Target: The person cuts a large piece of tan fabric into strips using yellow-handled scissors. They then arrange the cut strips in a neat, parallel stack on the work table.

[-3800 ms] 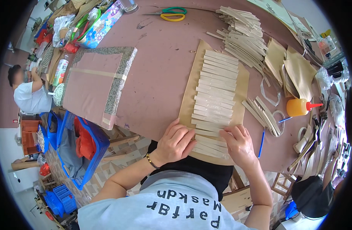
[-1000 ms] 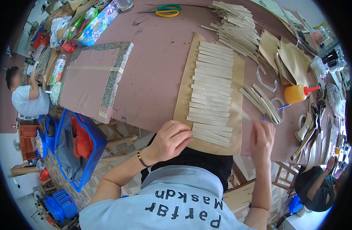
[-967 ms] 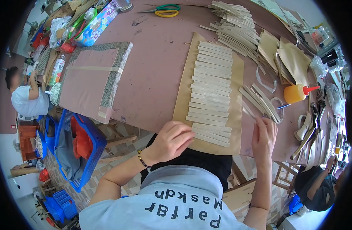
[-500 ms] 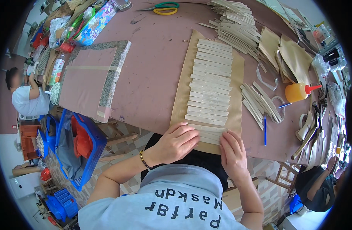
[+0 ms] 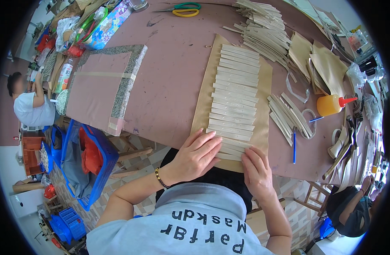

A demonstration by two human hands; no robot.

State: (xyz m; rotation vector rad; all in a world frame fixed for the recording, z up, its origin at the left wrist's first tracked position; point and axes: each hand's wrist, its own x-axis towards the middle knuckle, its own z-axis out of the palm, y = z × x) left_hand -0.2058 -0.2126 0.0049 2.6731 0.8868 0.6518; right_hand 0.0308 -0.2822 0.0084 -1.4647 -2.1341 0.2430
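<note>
Several pale beige strips (image 5: 235, 87) lie side by side in a column on a tan sheet (image 5: 264, 100) at the table's front edge. My left hand (image 5: 197, 154), with a beaded bracelet on its wrist, rests its outstretched fingers over the left ends of the nearest strips. At their right ends, my right hand (image 5: 257, 170) touches down with its fingertips, fingers extended and slightly bent. Neither hand grips anything that I can see. Parts of the lowest strips and the sheet's lower left corner are hidden under the left hand.
Loose strips (image 5: 263, 32) are heaped at the back right; a smaller bunch (image 5: 288, 112), a blue pen (image 5: 294, 146) and an orange glue bottle (image 5: 330, 105) lie nearer. Scissors (image 5: 185, 9) are at the back. Left stand a granite slab (image 5: 134, 68) and a blue basket (image 5: 102, 178). Co-workers sit on both sides.
My left hand has slid slightly up and its fingers have straightened over the strips. The right hand has shifted slightly left and down. The nearest strips sit a little askew.
</note>
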